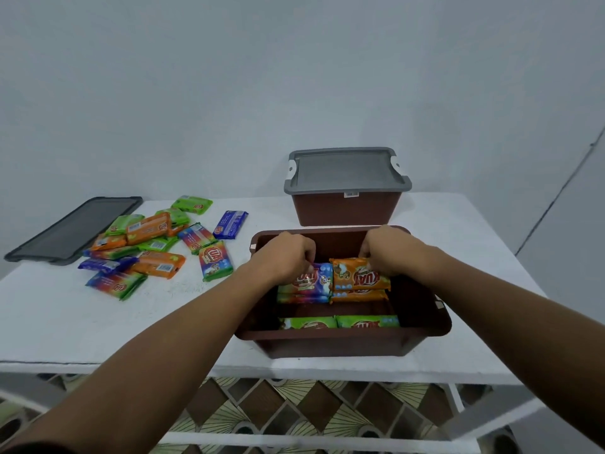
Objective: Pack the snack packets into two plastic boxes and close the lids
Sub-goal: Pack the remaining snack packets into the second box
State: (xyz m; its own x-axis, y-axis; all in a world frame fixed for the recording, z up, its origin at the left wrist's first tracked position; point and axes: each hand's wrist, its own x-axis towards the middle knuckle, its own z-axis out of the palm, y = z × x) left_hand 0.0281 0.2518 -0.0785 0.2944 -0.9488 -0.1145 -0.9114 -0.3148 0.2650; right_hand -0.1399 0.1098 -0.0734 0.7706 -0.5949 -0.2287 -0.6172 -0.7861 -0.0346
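white tabletop (98, 322); inside the box (327, 344), fingers (308, 255) pinch rainbow packet (316, 280) and orange packet (360, 278).

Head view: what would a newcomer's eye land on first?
Both hands are in the open brown box at centre: the left hand grips a rainbow packet, the right hand an orange packet. A bright heap of loose packets lies left on the table beside a grey lid; a lidded box stands behind.

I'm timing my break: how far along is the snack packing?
Roughly midway. Done: the back box has its lid on, contents hidden. In hand: the left hand holds a rainbow packet and the right hand an orange packet inside the open box, where green packets already lie. Left: the loose packets on the table, then the spare lid.
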